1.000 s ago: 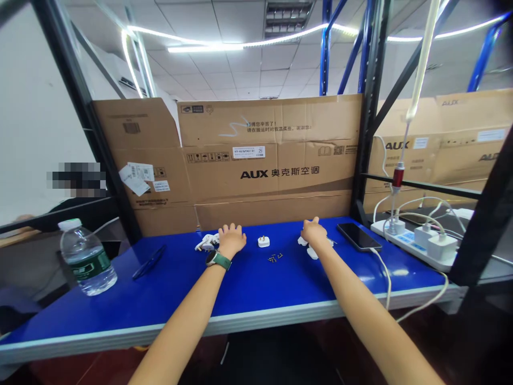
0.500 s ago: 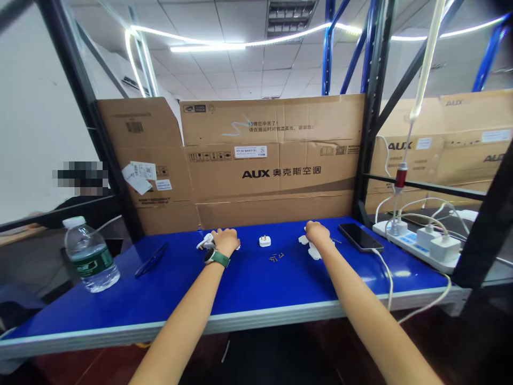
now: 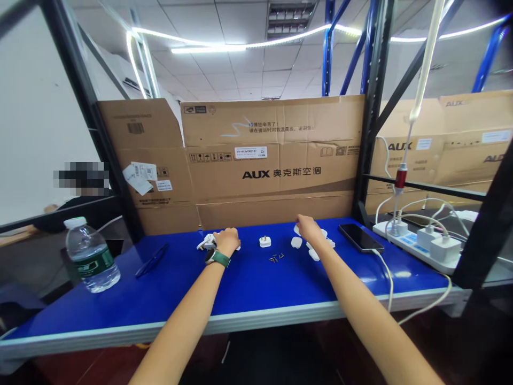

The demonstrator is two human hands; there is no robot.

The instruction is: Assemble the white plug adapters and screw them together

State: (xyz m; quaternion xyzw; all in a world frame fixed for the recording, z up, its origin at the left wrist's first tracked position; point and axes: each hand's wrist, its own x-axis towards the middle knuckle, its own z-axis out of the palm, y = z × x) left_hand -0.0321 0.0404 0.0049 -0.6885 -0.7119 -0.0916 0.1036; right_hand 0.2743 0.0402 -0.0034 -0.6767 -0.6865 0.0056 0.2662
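My left hand (image 3: 227, 240), with a green-strapped watch (image 3: 218, 258) on its wrist, is curled down over small white plug parts (image 3: 207, 241) at the back left of the blue table. Its fingertips and whatever lies under them are hidden. A white plug body (image 3: 265, 241) with its pins up sits between the hands. In front of it lie several small screws (image 3: 274, 259). My right hand (image 3: 308, 229) is closed over the white plug covers at the right; what its fingers hold, if anything, cannot be made out. One white cover (image 3: 296, 242) lies beside it, another (image 3: 313, 255) under the wrist.
A black phone (image 3: 360, 237) on a white cable and a loaded power strip (image 3: 417, 247) are at the right. A water bottle (image 3: 91, 255) and dark glasses (image 3: 151, 260) stand and lie at the left. Cardboard (image 3: 276, 160) walls the back. A person (image 3: 84, 187) sits beyond.
My right hand has moved a little left and back, uncovering more white covers. The thin rod beside it no longer shows. My left hand has hardly moved.
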